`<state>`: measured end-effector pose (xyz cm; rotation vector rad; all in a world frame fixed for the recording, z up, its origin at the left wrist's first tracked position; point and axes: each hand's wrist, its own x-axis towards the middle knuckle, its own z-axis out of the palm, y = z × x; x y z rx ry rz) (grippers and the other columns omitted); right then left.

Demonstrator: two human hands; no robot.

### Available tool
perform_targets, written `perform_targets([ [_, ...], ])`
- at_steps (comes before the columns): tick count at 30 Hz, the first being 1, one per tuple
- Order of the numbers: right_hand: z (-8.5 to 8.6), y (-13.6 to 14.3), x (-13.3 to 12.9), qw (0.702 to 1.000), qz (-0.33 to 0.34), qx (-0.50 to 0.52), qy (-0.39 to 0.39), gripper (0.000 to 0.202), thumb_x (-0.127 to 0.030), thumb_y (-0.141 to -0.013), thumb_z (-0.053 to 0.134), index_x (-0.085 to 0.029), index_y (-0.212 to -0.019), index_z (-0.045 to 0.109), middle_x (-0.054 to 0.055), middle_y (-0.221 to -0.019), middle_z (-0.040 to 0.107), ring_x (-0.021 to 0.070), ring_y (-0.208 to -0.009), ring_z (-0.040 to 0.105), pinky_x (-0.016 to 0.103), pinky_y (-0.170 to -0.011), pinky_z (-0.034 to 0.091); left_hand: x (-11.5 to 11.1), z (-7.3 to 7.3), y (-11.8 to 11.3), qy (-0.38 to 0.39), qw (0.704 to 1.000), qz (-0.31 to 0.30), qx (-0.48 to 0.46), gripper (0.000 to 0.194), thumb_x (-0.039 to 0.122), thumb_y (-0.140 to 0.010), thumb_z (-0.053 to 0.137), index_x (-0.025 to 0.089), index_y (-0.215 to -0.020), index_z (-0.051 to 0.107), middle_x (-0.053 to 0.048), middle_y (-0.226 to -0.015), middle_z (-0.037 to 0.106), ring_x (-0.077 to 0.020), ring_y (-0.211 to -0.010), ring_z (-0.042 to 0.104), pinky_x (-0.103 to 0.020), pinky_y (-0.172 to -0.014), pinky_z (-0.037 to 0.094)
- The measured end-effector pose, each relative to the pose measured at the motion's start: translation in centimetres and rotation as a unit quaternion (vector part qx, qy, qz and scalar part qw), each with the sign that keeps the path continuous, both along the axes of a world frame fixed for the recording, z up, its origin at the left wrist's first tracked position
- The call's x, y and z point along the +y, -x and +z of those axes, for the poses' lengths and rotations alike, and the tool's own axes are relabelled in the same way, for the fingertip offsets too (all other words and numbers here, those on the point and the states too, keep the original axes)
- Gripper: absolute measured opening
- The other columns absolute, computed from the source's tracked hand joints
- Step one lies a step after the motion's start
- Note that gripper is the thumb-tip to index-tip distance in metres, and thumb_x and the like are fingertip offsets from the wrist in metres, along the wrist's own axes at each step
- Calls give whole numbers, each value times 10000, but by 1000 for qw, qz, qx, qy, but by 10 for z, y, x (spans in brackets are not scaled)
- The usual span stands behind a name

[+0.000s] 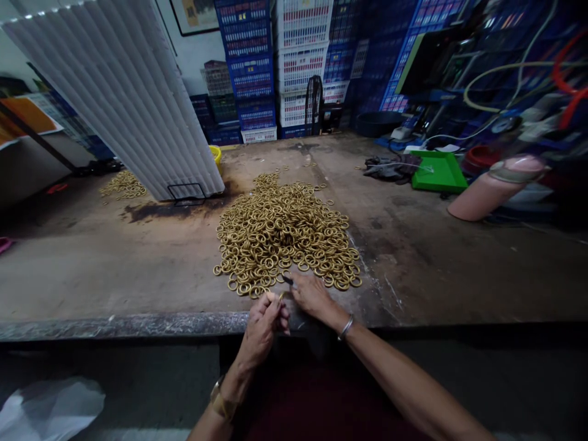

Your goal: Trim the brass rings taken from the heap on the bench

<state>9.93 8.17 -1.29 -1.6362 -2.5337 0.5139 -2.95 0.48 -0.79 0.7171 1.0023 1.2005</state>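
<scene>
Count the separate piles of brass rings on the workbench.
2. The large pile of brass rings lies mid-bench before both hands; a smaller pile sits far left beside the white corrugated panel, which may hide more.

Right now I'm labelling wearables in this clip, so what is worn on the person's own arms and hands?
Both forearms are bare, with no sleeves or gloves. The left hand has a broad gold-coloured band at its wrist. The right hand has a thin silver-coloured metal bangle at its wrist. No rings are discernible on the fingers.
</scene>
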Motion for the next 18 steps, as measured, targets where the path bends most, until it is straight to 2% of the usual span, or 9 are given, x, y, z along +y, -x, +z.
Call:
perform_targets([
  [3,2,3,10,999,-44,-10,-17,260,-221,-816,391,-196,-1046,510,73,-880,648,178,-791,592,241,-631,343,-1,4,1,17,997,16,-75,221,346,-734,597,147,-730,501,-43,-760,587,-117,-614,554,-220,-494,452],
  [5,2,6,13,998,-55,2,-23,238,-292,-843,388,-199,-1031,500,72,-920,640,179,-820,588,238,-644,348,0,4,2,27,994,38,-101,210,315,-720,616,132,-717,514,-70,-807,599,-134,-662,571,-216,-496,450],
  [8,3,10,13,998,-55,14,-28,266,-370,-849,395,-203,-1035,487,74,-993,614,182,-893,568,243,-690,356,2,2,5,49,988,43,-142,165,275,-718,610,135,-738,526,-55,-779,595,-129,-640,568,-208,-475,433],
  [12,0,12,15,998,-58,17,-30,225,-334,-835,425,-208,-1007,499,61,-1009,586,170,-930,544,243,-730,356,5,0,9,83,973,28,-215,190,247,-697,610,158,-854,551,-11,-710,566,-113,-597,549,-194,-451,410],
  [15,-5,10,17,996,-58,46,-56,170,-295,-814,458,-195,-941,510,59,-952,589,168,-870,551,239,-688,355,7,-3,10,116,960,36,-254,167,283,-699,615,133,-721,545,-13,-686,553,-100,-589,538,-180,-443,395],
  [18,-11,6,19,992,-50,91,-73,127,-229,-795,469,-194,-906,519,38,-845,608,156,-766,561,231,-639,344,10,-7,8,127,959,65,-247,232,300,-675,655,132,-635,500,-4,-666,542,-83,-575,530,-161,-433,381],
])
